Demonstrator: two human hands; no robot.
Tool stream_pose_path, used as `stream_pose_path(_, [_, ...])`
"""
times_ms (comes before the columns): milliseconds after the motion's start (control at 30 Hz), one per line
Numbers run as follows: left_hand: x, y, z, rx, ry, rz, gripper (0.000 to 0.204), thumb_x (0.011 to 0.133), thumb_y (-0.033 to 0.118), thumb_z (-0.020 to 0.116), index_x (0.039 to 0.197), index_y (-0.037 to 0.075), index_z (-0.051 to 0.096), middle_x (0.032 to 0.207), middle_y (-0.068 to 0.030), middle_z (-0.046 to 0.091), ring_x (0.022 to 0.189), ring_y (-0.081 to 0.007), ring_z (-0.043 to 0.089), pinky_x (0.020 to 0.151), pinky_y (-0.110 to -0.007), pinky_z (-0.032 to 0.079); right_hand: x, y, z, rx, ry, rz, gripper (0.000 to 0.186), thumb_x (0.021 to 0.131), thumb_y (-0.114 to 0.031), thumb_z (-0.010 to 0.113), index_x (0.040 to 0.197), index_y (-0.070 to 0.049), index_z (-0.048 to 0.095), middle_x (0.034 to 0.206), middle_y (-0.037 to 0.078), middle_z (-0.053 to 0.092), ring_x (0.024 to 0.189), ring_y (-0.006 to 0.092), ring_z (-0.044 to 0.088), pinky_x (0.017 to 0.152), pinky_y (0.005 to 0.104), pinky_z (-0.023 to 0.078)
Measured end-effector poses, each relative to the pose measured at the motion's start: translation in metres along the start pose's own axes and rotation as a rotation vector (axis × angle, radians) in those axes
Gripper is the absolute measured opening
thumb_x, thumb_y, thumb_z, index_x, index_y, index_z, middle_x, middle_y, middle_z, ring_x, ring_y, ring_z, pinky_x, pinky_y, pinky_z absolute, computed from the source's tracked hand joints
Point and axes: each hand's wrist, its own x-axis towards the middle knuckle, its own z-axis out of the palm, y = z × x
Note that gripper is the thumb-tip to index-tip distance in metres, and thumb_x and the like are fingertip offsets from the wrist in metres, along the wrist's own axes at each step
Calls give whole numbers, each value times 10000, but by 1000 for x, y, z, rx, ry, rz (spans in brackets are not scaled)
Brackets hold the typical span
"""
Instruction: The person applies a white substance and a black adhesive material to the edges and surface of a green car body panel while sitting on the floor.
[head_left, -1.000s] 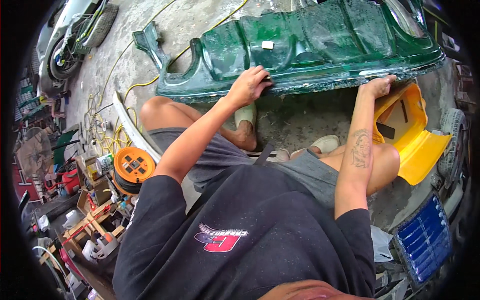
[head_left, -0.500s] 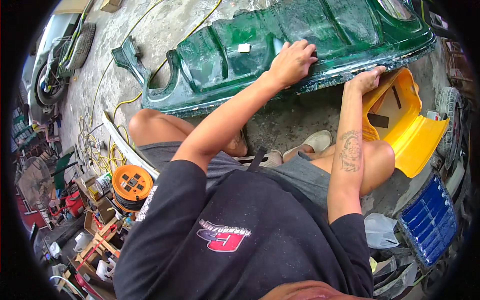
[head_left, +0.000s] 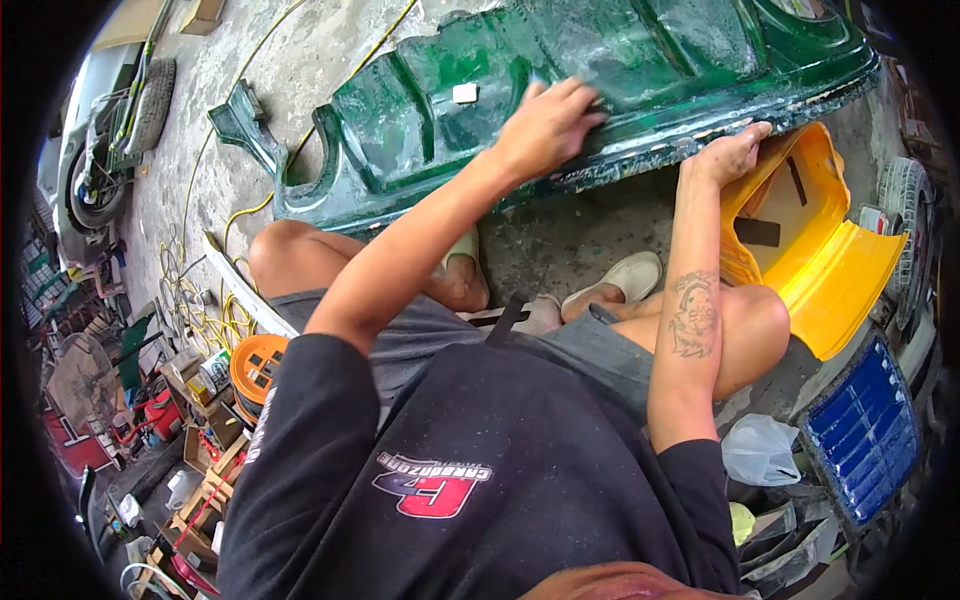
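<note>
A long green moulded panel [head_left: 450,70], glossy and smeared with whitish patches, lies across in front of my knees. My left hand [head_left: 548,128] is on its face near the lower edge, the fingers curled down and blurred by motion. Whatever may be under those fingertips is hidden. My right hand [head_left: 728,155] grips the rough near edge of the panel farther right. A small white block [head_left: 465,93] rests on the panel, left of my left hand and apart from it.
Beside my right knee stands a yellow moulded shell [head_left: 835,285], with a blue ribbed panel [head_left: 862,435] and a plastic bag [head_left: 760,450] nearer. Yellow cables [head_left: 205,310] and an orange cable reel [head_left: 258,368] lie left. A wheeled vehicle [head_left: 100,170] is far left.
My left hand has slid left and slightly nearer along the panel. My right hand keeps its hold on the edge. The whole view has shifted slightly.
</note>
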Motion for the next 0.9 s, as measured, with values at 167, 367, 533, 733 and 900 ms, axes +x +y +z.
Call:
stream_pose_path(167, [-17,-1,-13,-36,-61,-64,215,909,184,641,1078,56,608,1006,-119,604,941,-333,599,802,-452,427,5,4,-4,24,-21,-43,663,1052,-422,423,1372,157,455,1422,234,510,1225,278,542,1055,363,411])
stream_pose_path(367, [12,11,4,-82,-21,-84,177,921,172,631,1010,22,597,970,-159,599,927,-382,606,817,-462,458,-5,-3,0,-16,-26,-12,652,1059,-423,414,1359,153,465,1407,200,517,1189,259,539,1041,353,412])
stream_pose_path(533, [-7,7,0,-122,-22,-160,191,914,147,629,1045,11,601,971,-179,606,891,-403,601,794,-467,471,-5,-2,1,-68,-1,-17,664,1058,-432,417,1359,158,460,1410,200,515,1196,257,538,1045,355,413])
stream_pose_path(733, [-2,12,6,-121,24,-116,218,916,146,646,1077,4,610,981,-195,627,883,-414,627,769,-459,511,-2,-3,-1,22,-6,29,640,1057,-429,420,1361,132,478,1387,185,541,1177,252,553,1029,358,430])
stream_pose_path(900, [8,24,5,-47,5,-152,241,924,174,644,1083,-1,597,964,-197,618,898,-416,621,787,-464,507,-8,-6,2,-1,-7,-1,621,1053,-428,433,1340,118,502,1334,168,571,1146,235,562,1017,350,432])
